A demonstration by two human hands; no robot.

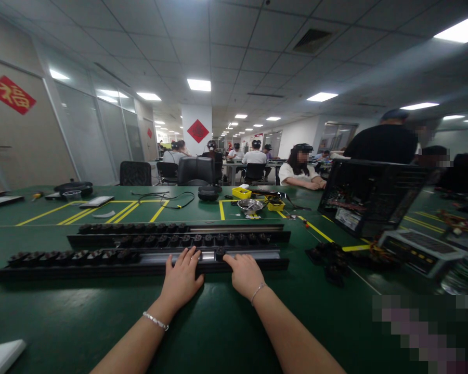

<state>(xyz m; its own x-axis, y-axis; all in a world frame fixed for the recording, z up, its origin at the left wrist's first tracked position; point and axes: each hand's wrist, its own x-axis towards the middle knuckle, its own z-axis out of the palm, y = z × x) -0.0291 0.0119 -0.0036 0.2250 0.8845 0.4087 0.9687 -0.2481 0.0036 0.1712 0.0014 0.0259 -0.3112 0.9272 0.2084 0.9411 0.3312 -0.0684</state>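
A long black rail (101, 271) lies nearest me, with a bright metal channel along its top. Several black socket modules (70, 257) sit in a row on its left part. My left hand (182, 278) rests over the rail, fingers spread and palm down, with no object visible in it. Farther right on the same rail, a single black socket module (220, 252) stands apart from the row. My right hand (247, 274) is closed against it, index fingertip at its right side; the thumb is hidden. Behind lie two more rails (237, 228) with similar modules.
Loose black parts (329, 262), a power supply unit (421, 252) and an open computer case (370, 195) stand to the right. A metal bowl (250, 206) and yellow bin (242, 193) are beyond the rails. A person (300, 169) sits across the table.
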